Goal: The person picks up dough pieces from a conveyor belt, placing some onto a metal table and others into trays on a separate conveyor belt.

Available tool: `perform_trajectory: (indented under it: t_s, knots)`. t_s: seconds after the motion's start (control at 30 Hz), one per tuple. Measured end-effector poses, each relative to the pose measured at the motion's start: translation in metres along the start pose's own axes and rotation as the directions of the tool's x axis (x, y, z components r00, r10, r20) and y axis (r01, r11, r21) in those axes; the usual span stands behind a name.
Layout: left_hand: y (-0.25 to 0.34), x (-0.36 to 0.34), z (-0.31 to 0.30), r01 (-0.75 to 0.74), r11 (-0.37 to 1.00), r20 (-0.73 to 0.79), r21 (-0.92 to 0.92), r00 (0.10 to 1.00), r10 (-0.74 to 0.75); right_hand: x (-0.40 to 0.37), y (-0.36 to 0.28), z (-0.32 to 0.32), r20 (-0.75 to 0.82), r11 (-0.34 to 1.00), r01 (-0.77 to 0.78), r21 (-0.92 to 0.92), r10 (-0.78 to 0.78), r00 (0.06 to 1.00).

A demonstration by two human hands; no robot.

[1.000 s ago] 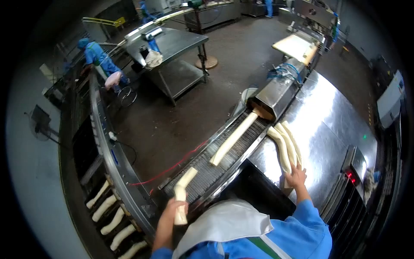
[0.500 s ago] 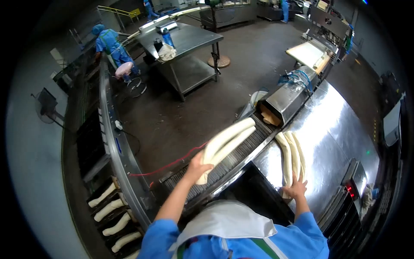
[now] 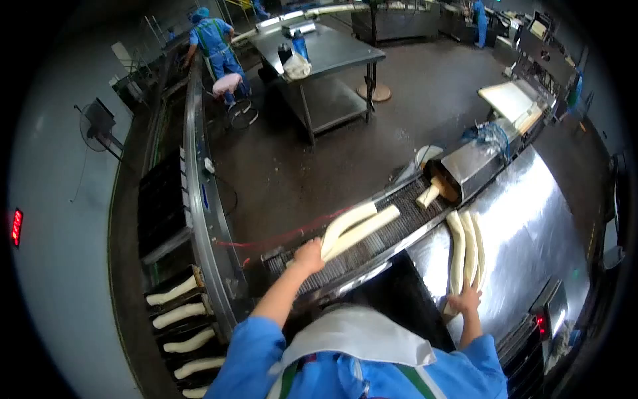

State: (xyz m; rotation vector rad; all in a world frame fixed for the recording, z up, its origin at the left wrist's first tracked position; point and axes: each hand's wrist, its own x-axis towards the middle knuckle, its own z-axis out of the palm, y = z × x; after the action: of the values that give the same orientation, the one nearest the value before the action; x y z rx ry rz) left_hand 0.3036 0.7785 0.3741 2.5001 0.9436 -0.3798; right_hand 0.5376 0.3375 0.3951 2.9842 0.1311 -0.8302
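Currently, the handling is at a gathering step, judging by the two groups of dough. The left hand point(image 3: 309, 256) is closed at the near ends of two long, pale, smooth dough rolls point(image 3: 364, 231), which reach forward from it over a dark metal-mesh belt point(image 3: 413, 219); whether its fingers wrap both rolls or mainly one, I cannot tell. Well to its right, the right hand point(image 3: 465, 297) lies with fingers spread over the near ends of three similar pale rolls point(image 3: 470, 249), side by side on a shiny steel worktop point(image 3: 525, 219); whether it clamps them or just rests there is unclear. Ahead and right of the left grip, a short pale dough piece point(image 3: 428, 195) sits at the mouth of a boxy steel housing point(image 3: 475, 163). As I judge it, the next move calls for keeping the left pair together and supporting their far ends, since soft lengths could sag or bend.
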Motion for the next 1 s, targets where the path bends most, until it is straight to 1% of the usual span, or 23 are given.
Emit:
perform_trajectory:
  t_s: [0.03,0.07,0.17,0.23,0.3,0.33,0.37,0.4,0.43,0.47,0.5,0.53,0.57,0.63,0.67,0.7,0.73,0.77,0.8,0.9,0.93,0.97,1.0]
  knots:
    - [-0.006,0.008,-0.007,-0.061,0.998,-0.05,0.015,0.997,0.062,0.005,-0.011,-0.011,-0.007,1.0,-0.006,0.019,0.006,1.0]
    - [-0.006,0.007,-0.011,-0.053,0.998,-0.059,0.042,0.997,0.055,0.006,-0.013,-0.016,-0.061,0.999,0.016,0.036,-0.014,0.998]
    - [-0.011,-0.002,-0.029,-0.063,0.994,-0.058,0.094,0.996,0.069,0.0,-0.038,-0.034,0.017,1.0,-0.016,0.023,0.016,1.0]
    - [-0.018,-0.004,-0.032,-0.022,0.997,-0.061,0.075,0.998,0.027,0.0,-0.039,-0.03,0.036,1.0,-0.021,-0.011,0.022,0.999]
    - [-0.015,-0.007,-0.055,0.072,0.997,0.058,0.019,0.996,-0.073,0.008,-0.048,-0.031,0.038,1.0,0.003,-0.018,-0.003,0.999]
    - [-0.021,-0.009,-0.063,0.128,0.985,0.198,-0.114,0.975,-0.104,0.007,-0.052,-0.032,0.059,1.0,-0.018,-0.024,0.019,0.998]
    - [-0.014,-0.014,-0.077,0.247,0.946,0.327,-0.212,0.93,-0.169,0.008,-0.054,-0.031,0.078,0.999,-0.034,-0.023,0.036,0.996]
    - [-0.025,-0.013,-0.063,0.346,0.829,0.396,-0.44,0.903,-0.167,0.007,-0.058,-0.032,0.065,1.0,-0.03,0.006,0.03,0.997]
    - [-0.043,-0.017,-0.04,0.435,0.644,0.463,-0.63,0.876,-0.138,0.01,-0.061,-0.027,0.057,0.999,-0.033,-0.018,0.034,0.998]
    - [-0.047,-0.026,-0.021,0.492,0.359,0.503,-0.793,0.862,-0.069,0.013,-0.063,-0.025,0.057,0.999,-0.036,-0.01,0.037,0.998]
    - [-0.046,-0.035,-0.005,0.511,0.033,0.511,-0.859,0.859,0.013,0.014,-0.065,-0.024,0.058,0.999,-0.04,-0.002,0.04,0.998]
    - [-0.045,-0.045,-0.004,0.559,-0.258,0.549,-0.788,0.828,0.118,0.011,-0.07,-0.024,0.059,0.999,-0.04,0.002,0.04,0.997]
    - [-0.047,-0.051,0.006,0.472,-0.403,0.47,-0.785,0.876,0.111,0.012,-0.07,-0.026,0.06,0.999,-0.036,-0.001,0.036,0.998]
    - [-0.047,-0.064,-0.029,0.35,-0.642,0.447,-0.682,0.895,0.014,0.015,-0.078,-0.014,0.06,0.998,-0.014,-0.061,0.018,0.998]
    - [-0.042,-0.064,-0.053,0.228,-0.682,0.432,-0.695,0.89,-0.143,0.023,-0.078,-0.006,0.061,0.998,-0.032,-0.061,0.035,0.998]
    - [-0.038,-0.064,-0.074,0.12,-0.675,0.341,-0.728,0.917,-0.206,0.032,-0.076,-0.002,0.061,0.997,-0.049,-0.06,0.053,0.997]
    - [-0.045,-0.059,-0.085,0.007,-0.731,0.279,-0.682,0.926,-0.252,0.036,-0.079,0.002,0.058,0.996,-0.014,-0.089,0.019,0.998]
    - [-0.049,-0.058,-0.105,-0.084,-0.715,0.195,-0.694,0.934,-0.299,0.037,-0.082,0.003,0.037,0.999,-0.018,-0.051,0.02,0.999]
    - [-0.05,-0.063,-0.127,-0.229,-0.647,0.063,-0.727,0.916,-0.395,0.039,-0.085,0.005,0.017,1.0,-0.022,-0.013,0.023,1.0]
    - [-0.071,-0.084,-0.17,-0.486,-0.513,-0.189,-0.708,0.829,-0.526,0.051,-0.086,0.021,0.023,1.0,0.007,-0.001,-0.007,1.0]
    - [-0.083,-0.094,-0.178,-0.562,-0.43,-0.257,-0.706,0.77,-0.584,0.04,-0.095,0.023,-0.071,0.999,0.041,0.01,-0.041,0.997]
    - [-0.097,-0.104,-0.186,-0.629,-0.342,-0.324,-0.698,0.704,-0.632,0.04,-0.101,0.024,-0.079,0.999,0.05,0.0,-0.05,0.996]
    - [-0.107,-0.117,-0.194,-0.718,-0.24,-0.388,-0.654,0.59,-0.708,0.044,-0.105,0.028,-0.01,0.987,0.097,0.128,-0.097,0.995]
